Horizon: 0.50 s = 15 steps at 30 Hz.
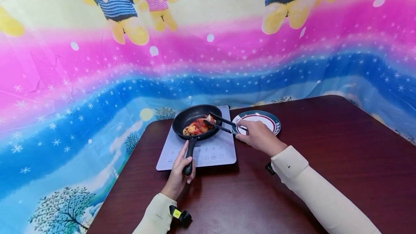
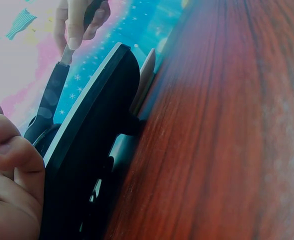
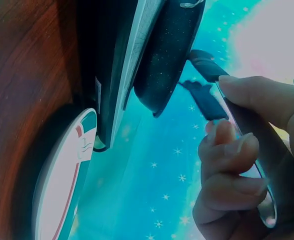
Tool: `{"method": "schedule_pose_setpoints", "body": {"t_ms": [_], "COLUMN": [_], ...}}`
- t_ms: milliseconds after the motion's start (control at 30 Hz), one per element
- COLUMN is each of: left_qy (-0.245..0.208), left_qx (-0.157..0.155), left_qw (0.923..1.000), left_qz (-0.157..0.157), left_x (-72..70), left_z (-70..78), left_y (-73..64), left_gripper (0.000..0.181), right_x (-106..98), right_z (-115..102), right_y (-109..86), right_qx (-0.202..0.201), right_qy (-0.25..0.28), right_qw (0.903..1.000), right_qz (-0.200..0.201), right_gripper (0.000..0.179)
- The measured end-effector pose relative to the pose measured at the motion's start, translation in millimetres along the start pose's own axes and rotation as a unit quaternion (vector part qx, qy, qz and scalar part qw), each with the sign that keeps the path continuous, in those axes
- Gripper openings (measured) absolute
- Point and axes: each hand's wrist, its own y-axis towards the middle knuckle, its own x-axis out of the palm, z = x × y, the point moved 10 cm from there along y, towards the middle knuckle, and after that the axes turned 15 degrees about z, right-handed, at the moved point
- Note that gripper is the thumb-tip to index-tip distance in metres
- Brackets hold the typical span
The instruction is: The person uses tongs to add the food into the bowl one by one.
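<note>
A black frying pan [image 1: 183, 120] sits on a white induction cooktop [image 1: 224, 156]. My left hand [image 1: 178, 172] holds the pan's handle [image 1: 191, 154], thumb lying over it. Inside the pan lies a reddish-brown piece of food [image 1: 196, 127], pale in places, that looks cooked. My right hand [image 1: 258, 136] grips black-tipped tongs [image 1: 224, 119], whose two tips reach into the pan at the food's right end. The right wrist view shows the tongs [image 3: 242, 120] between thumb and curled fingers, tips partly hidden behind the pan's rim.
A plate [image 1: 255, 113] with a dark green rim stands right of the cooktop, partly under my right hand. All stand on a dark red-brown wooden table [image 1: 325, 147]. Behind hangs a colourful cloth [image 1: 208, 64] printed with bears and snowflakes.
</note>
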Motion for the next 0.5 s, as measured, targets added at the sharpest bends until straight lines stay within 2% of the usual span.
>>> {"method": "schedule_pose_setpoints", "body": {"t_ms": [267, 400, 500], "left_qy": [0.001, -0.008, -0.008], "left_qx": [-0.004, -0.004, -0.004], "left_qw": [1.0000, 1.0000, 1.0000], "left_qz": [0.005, 0.001, 0.000], "left_x": [-1.6, -1.3, -1.4], "left_z": [-1.2, -1.1, -0.7], "left_y": [0.0, 0.5, 0.5], "left_gripper": [0.068, 0.069, 0.069], "right_x": [10, 1, -12], "right_z": [20, 29, 36], "right_y": [-5.1, -1.5, 1.9], "right_qx": [0.017, 0.008, 0.001], "right_qy": [-0.021, -0.025, -0.027], "right_qw": [0.9952, 0.9947, 0.9950], "right_qz": [-0.094, -0.100, -0.096], "right_gripper": [0.028, 0.022, 0.026]}}
